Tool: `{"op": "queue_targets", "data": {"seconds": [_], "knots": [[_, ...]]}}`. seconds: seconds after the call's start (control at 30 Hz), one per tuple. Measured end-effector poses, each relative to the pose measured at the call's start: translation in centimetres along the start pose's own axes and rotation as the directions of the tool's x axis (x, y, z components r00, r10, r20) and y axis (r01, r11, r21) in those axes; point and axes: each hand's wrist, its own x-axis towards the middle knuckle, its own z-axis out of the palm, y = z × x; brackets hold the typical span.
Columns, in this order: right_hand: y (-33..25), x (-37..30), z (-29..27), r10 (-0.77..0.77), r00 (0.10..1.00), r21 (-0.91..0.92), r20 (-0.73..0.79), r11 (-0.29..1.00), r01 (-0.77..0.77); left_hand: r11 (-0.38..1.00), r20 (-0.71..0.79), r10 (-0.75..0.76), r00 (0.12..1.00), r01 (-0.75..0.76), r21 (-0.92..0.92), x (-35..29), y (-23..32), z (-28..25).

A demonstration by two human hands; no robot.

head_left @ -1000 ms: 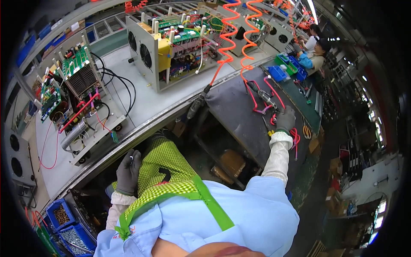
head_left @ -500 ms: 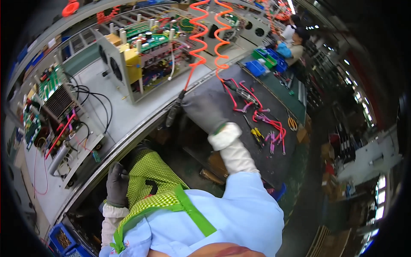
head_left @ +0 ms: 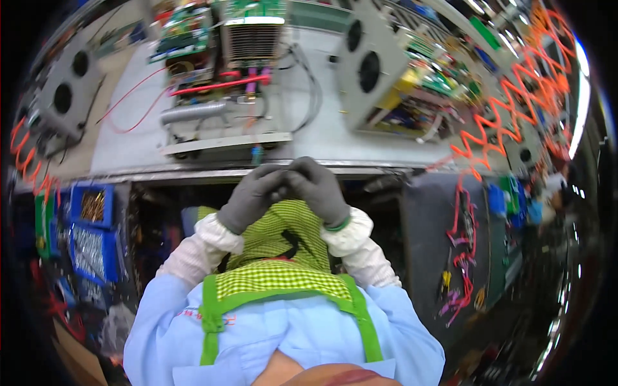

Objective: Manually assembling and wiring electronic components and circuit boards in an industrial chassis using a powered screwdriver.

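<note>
My left hand [head_left: 252,199] and my right hand [head_left: 320,193], both in grey gloves, meet in front of my body at the bench's front edge. Their fingers are curled in and touch at the tips. Anything pinched there is hidden or too small to name. Just beyond them on the bench lies an opened metal unit with a finned heat sink [head_left: 253,46], a grey cylinder [head_left: 193,112] and a thick red cable [head_left: 222,84]. To the right of my hands, a dark hand tool [head_left: 386,182] hangs at the bench edge, blurred.
A second unit with a fan panel [head_left: 370,67] stands right. Orange coiled hoses [head_left: 499,132] hang beyond it. Blue bins [head_left: 92,204] of small metal parts sit left. A dark side table [head_left: 428,251] at right carries red and purple cables [head_left: 462,257].
The view has swung left. My right hand has left the dark hand tool's side and come in front of me. My left hand has risen from beside my apron to meet it.
</note>
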Motion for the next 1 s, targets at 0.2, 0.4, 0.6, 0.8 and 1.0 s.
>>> {"op": "queue_targets", "data": {"seconds": [0.2, 0.4, 0.6, 0.8, 1.0], "knots": [[-0.2, 2.8, 0.6, -0.286, 0.949, -0.303, -0.132, 0.923, 0.236, 0.985, -0.277, 0.143, 0.950, -0.165, -0.055, 1.6, -0.1, -1.7], [-0.3, 4.6, 2.4, -0.523, 0.850, -0.574, 0.062, 0.678, 0.459, 0.893, -0.232, 0.400, 0.887, -0.320, 0.316, 0.4, 0.3, -3.1], [-0.1, 5.1, 3.9, -0.356, 0.934, -0.500, 0.007, 0.808, 0.312, 0.754, -0.144, -0.105, 0.984, -0.016, -0.657, 0.0, 1.1, -3.8], [0.0, 5.2, 3.7, -0.360, 0.932, -0.503, 0.034, 0.800, 0.327, 0.947, -0.215, -0.143, 0.966, 0.071, -0.312, -0.3, 2.0, -3.8], [0.5, 5.4, 3.8, -0.318, 0.948, -0.439, 0.004, 0.851, 0.287, 0.872, -0.204, -0.125, 0.971, 0.010, -0.490, -0.8, 2.5, -3.1]]}}
